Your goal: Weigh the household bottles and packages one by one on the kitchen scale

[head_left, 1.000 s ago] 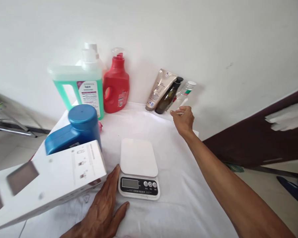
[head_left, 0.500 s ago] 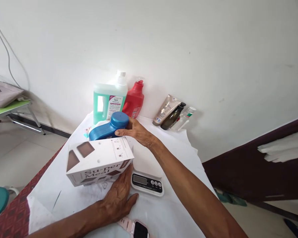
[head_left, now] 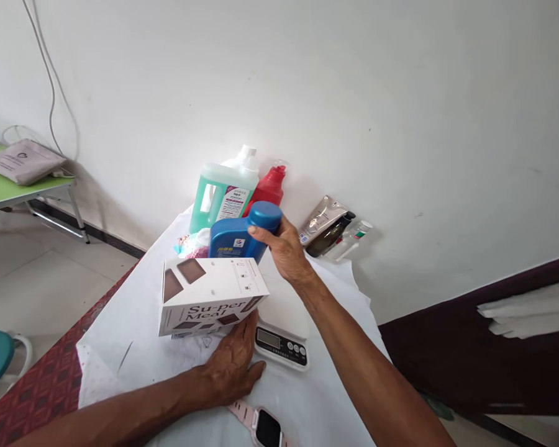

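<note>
One blue bottle (head_left: pixel 228 233), best kept upright, gripped in right hand (head_left: pixel 289 253); left hand (head_left: pixel 235 360), thumb wide, beside a scale (head_left: pixel 282 347).

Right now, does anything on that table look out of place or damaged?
The white cloth looks slightly askew: on the left it leaves the red patterned covering bare. It also carries a dark streak left of the white box; whether a mark or a tear, I can't tell. I see no spill.
</note>
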{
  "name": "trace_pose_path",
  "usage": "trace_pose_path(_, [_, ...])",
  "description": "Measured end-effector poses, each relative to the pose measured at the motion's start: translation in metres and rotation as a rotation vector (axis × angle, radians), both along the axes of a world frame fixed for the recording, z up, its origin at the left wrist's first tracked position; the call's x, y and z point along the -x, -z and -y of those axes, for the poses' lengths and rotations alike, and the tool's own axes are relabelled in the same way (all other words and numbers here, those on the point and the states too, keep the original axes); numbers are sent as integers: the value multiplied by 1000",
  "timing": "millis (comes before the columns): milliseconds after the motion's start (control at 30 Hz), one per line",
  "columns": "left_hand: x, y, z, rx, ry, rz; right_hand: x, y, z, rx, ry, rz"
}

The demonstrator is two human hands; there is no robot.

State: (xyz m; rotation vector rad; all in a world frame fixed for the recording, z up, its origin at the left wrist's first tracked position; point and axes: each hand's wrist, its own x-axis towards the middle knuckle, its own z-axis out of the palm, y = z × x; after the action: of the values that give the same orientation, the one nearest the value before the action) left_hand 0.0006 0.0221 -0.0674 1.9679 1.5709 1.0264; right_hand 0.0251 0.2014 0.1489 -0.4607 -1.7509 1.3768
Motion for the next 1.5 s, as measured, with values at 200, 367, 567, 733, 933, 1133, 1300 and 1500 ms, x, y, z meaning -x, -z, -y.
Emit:
trace_pose_path(200, [4, 1, 0, -37, 17, 10, -39, -26, -13, -76, 314, -75])
trace_pose_path(367, [9, -6, -1, -17, 34, 6, -88, -35, -4, -145, 436, -86])
trace_pose_path(567, [13, -13, -2, -57, 32, -10, -133, -21, 15, -110, 489, -49])
trace_pose_path(733, [16, -18, -1, -20, 16, -30, -144, 2, 20, -36, 531, -75])
trace_pose_path(933, [17, -24, 1, -5, 5, -35, -148, 18, 18, 5, 554, -122])
trace_pose_path(1133, [21, -49, 5, 127, 55, -11, -157, 13, 17, -11, 499, -86])
trace_pose_path(1300, [23, -63, 15, 210, 55, -50, -171, 15, 16, 24, 415, -33])
trace_pose_path(1500, [24, -60, 29, 72, 3, -148, -178, 26, 14, 51, 368, 16])
